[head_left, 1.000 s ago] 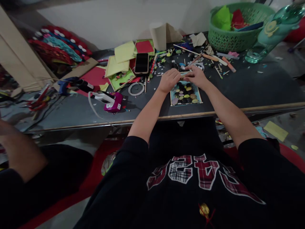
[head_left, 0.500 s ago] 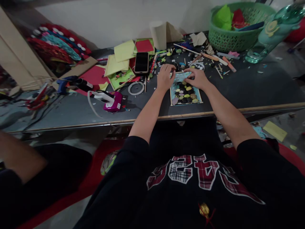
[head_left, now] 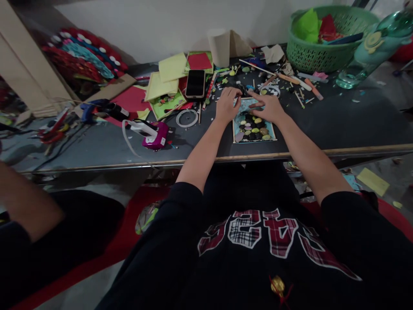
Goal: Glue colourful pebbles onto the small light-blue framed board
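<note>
On the dark table in front of me lies a small framed picture point(head_left: 254, 129), light blue with black, yellow and grey pebbles on its lower part. My left hand point(head_left: 227, 105) is at its upper left corner, thumb and fingers bent together; what they hold, if anything, is hidden. My right hand point(head_left: 268, 106) reaches over the upper right of the picture from the side, its fingers apart above the pale blue area. A few black pebbles point(head_left: 241, 89) lie just beyond the frame's far edge, close to the left fingertips.
Left of my hands are a roll of clear tape point(head_left: 187, 111), a phone point(head_left: 195, 84), yellow card frames point(head_left: 161, 88) and a purple device point(head_left: 156, 137). Paper scraps and sticks litter the back. A green basket point(head_left: 318, 54) and a bottle point(head_left: 364, 58) stand right. A person's arm point(head_left: 29, 202) shows left.
My right fingers have spread and shifted toward the frame's far edge. My left hand stays at the upper left corner. The whole view has shifted slightly.
</note>
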`<state>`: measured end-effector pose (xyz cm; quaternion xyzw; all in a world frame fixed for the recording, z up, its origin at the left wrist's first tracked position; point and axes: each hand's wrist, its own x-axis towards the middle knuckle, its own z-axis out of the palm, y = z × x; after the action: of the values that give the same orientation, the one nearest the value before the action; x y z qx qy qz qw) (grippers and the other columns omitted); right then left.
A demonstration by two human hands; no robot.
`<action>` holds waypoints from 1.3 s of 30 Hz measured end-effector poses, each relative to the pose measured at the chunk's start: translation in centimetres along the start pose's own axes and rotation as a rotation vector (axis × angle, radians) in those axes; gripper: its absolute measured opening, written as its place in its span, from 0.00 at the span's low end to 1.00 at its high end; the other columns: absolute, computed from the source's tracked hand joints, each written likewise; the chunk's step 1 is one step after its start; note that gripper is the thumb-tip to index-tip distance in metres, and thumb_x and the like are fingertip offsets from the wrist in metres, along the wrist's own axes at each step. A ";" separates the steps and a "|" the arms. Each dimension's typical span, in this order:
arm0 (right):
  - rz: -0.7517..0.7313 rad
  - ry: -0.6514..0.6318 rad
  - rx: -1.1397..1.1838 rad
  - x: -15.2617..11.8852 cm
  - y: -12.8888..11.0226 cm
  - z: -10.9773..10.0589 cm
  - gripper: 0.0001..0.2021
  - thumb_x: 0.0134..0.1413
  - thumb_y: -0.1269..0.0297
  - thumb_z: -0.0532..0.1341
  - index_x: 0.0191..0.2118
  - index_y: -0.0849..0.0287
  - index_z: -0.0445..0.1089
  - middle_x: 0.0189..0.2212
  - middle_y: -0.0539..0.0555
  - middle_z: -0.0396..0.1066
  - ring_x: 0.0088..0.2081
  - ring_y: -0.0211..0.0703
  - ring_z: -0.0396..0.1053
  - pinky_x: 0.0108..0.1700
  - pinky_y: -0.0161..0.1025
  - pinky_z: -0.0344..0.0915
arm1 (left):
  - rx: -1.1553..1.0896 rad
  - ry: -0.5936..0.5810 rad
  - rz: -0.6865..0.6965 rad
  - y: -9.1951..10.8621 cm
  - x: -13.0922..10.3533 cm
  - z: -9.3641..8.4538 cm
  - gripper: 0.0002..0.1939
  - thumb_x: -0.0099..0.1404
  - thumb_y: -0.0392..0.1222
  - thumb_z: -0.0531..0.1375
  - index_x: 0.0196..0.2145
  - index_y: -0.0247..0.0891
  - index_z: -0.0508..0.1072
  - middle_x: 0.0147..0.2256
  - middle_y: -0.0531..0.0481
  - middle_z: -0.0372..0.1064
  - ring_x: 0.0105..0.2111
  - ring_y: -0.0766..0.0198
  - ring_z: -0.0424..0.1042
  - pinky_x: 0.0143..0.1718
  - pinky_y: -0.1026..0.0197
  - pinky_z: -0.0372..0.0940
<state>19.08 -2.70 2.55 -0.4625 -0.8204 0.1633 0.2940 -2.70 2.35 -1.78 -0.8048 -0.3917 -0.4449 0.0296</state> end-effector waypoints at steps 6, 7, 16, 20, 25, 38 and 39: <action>0.138 0.147 0.056 0.4 0.5 0.6 0.32 0.58 0.58 0.62 0.67 0.58 0.65 0.37 0.54 0.83 0.49 0.58 0.79 0.59 0.58 0.70 | -0.047 -0.040 -0.053 0.3 0.1 -0.3 0.26 0.74 0.63 0.46 0.43 0.39 0.72 0.43 0.38 0.72 0.50 0.51 0.71 0.57 0.47 0.66; 0.143 0.162 0.052 0.5 0.7 0.6 0.31 0.60 0.55 0.61 0.67 0.58 0.65 0.37 0.54 0.83 0.49 0.59 0.78 0.59 0.59 0.70 | -0.050 -0.038 -0.050 0.3 0.1 -0.3 0.26 0.74 0.63 0.46 0.43 0.40 0.72 0.43 0.39 0.72 0.50 0.51 0.71 0.57 0.47 0.66; 0.100 0.050 -0.037 0.3 0.3 0.4 0.33 0.50 0.69 0.66 0.64 0.62 0.68 0.41 0.57 0.82 0.57 0.61 0.73 0.67 0.60 0.62 | 0.000 -0.045 -0.012 -0.2 0.0 0.2 0.23 0.75 0.59 0.47 0.43 0.39 0.71 0.42 0.41 0.72 0.49 0.53 0.72 0.57 0.48 0.66; 0.159 0.037 0.063 0.3 0.3 0.5 0.34 0.47 0.68 0.68 0.64 0.61 0.68 0.37 0.56 0.82 0.49 0.59 0.77 0.63 0.59 0.66 | 0.048 -0.027 0.005 -0.2 -0.1 0.3 0.19 0.76 0.55 0.49 0.43 0.39 0.71 0.41 0.42 0.73 0.47 0.53 0.73 0.55 0.48 0.68; 0.129 0.030 0.180 0.3 1.3 1.2 0.38 0.44 0.64 0.71 0.64 0.62 0.66 0.39 0.57 0.80 0.45 0.55 0.78 0.59 0.57 0.69 | 0.068 -0.011 -0.002 0.3 -0.1 -0.2 0.16 0.76 0.51 0.50 0.42 0.39 0.72 0.41 0.42 0.74 0.47 0.54 0.73 0.54 0.50 0.69; 0.227 0.263 0.532 1.5 1.4 2.1 0.50 0.41 0.42 0.73 0.67 0.56 0.57 0.41 0.59 0.79 0.43 0.54 0.78 0.52 0.56 0.74 | 0.067 -0.197 0.092 4.3 -0.6 -1.3 0.24 0.71 0.54 0.58 0.57 0.38 0.74 0.49 0.38 0.78 0.51 0.50 0.76 0.52 0.52 0.69; 0.216 0.257 0.514 1.5 1.3 2.1 0.51 0.41 0.40 0.72 0.68 0.56 0.55 0.41 0.60 0.79 0.43 0.54 0.77 0.52 0.56 0.74 | 0.072 -0.196 0.089 4.3 -0.6 -1.3 0.23 0.72 0.52 0.58 0.58 0.38 0.74 0.49 0.39 0.79 0.50 0.51 0.76 0.51 0.53 0.69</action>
<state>17.97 -0.78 0.70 -0.4746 -0.6542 0.3360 0.4837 -0.93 -1.52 -0.17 -0.8595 -0.3723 -0.3480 0.0401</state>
